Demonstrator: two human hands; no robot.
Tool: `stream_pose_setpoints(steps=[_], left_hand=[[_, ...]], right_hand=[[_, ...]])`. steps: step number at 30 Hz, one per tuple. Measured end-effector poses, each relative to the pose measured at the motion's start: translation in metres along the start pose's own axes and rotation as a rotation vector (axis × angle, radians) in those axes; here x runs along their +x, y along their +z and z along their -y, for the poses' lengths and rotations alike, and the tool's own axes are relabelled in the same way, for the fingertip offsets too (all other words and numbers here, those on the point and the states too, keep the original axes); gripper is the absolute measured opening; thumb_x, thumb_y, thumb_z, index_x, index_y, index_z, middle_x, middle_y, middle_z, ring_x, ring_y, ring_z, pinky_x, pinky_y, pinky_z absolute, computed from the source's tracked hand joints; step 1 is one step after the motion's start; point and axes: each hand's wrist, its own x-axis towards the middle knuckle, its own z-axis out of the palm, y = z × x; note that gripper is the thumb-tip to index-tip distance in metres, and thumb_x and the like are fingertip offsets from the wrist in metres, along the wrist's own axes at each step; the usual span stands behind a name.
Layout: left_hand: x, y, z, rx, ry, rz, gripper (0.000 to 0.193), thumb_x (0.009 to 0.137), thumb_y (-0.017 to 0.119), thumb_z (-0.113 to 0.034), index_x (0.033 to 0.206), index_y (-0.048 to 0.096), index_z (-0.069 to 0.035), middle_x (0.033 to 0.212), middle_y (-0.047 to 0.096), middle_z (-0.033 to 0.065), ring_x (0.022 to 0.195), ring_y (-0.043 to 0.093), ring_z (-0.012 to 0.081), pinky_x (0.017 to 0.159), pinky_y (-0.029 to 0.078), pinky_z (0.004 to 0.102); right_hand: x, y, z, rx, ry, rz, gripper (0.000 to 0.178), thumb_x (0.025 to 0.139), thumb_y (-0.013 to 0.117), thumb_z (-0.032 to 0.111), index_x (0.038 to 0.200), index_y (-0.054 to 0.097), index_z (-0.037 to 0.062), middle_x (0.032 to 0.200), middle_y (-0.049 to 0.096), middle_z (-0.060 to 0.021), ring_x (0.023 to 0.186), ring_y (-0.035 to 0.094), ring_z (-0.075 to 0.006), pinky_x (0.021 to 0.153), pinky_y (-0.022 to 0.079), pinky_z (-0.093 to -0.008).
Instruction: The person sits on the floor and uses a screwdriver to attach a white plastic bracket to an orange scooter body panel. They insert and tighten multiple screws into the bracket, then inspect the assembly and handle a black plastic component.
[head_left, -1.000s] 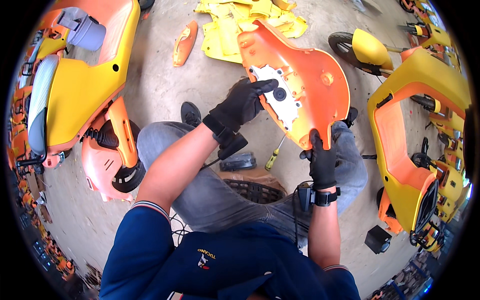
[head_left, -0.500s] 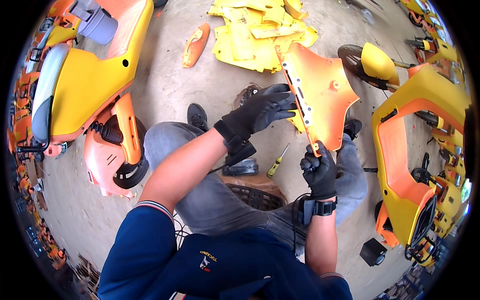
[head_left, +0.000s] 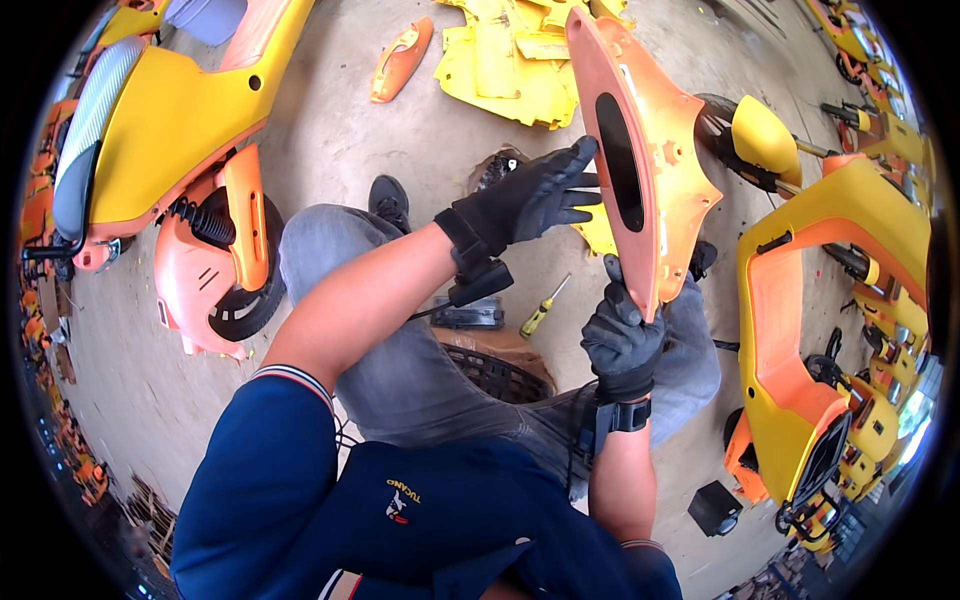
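Note:
An orange plastic scooter body panel (head_left: 668, 120) is held up before me, its long face turned toward me. A black oval insert (head_left: 620, 165) sits in that face. My right hand (head_left: 624, 340), in a black glove, grips the panel's lower tip with the thumb up along it. My left hand (head_left: 535, 195), gloved too, has its fingers spread beside the panel's left edge; the fingertips are at or very near it, and contact is hard to tell. Between my legs, a screwdriver (head_left: 543, 308) with a yellow-green handle lies on the floor.
Yellow plastic panels (head_left: 500, 70) lie piled ahead, with an orange piece (head_left: 402, 60) to their left. A yellow scooter body (head_left: 170, 140) with a wheel stands at left; another yellow-orange frame (head_left: 780, 300) is at right. A black box (head_left: 715, 508) sits at lower right.
The panel has turned in my right hand, so its outer face with the black insert now shows instead of the screw-lined edge. My left fingers have straightened and spread. My view has shifted slightly.

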Motion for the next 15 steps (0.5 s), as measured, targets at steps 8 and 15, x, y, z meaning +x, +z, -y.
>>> stream_pose_setpoints(steps=[8,15], left_hand=[[-0.014,0.032,-0.016,-0.054,0.067,0.123,0.059,0.1,0.045,-0.058,0.136,0.051,-0.012,0.128,0.06,0.0047,0.117,0.06,0.0196,0.1,0.052,0.043],[-0.013,0.023,-0.014,0.083,0.023,0.063,0.051,0.103,0.053,-0.042,0.141,0.048,-0.009,0.129,0.06,0.005,0.115,0.06,0.0167,0.1,0.051,0.0384]], right_hand=[[0.009,0.002,-0.015,-0.02,0.075,-0.063,0.038,0.104,0.042,0.022,0.13,0.049,-0.005,0.071,0.045,0.0002,0.053,0.044,-0.0077,0.05,0.042,-0.0248],[0.013,-0.034,-0.018,-0.234,0.084,-0.263,0.019,0.101,0.055,0.019,0.101,0.053,0.0005,0.066,0.042,0.003,0.055,0.039,-0.0062,0.058,0.037,-0.0239]])
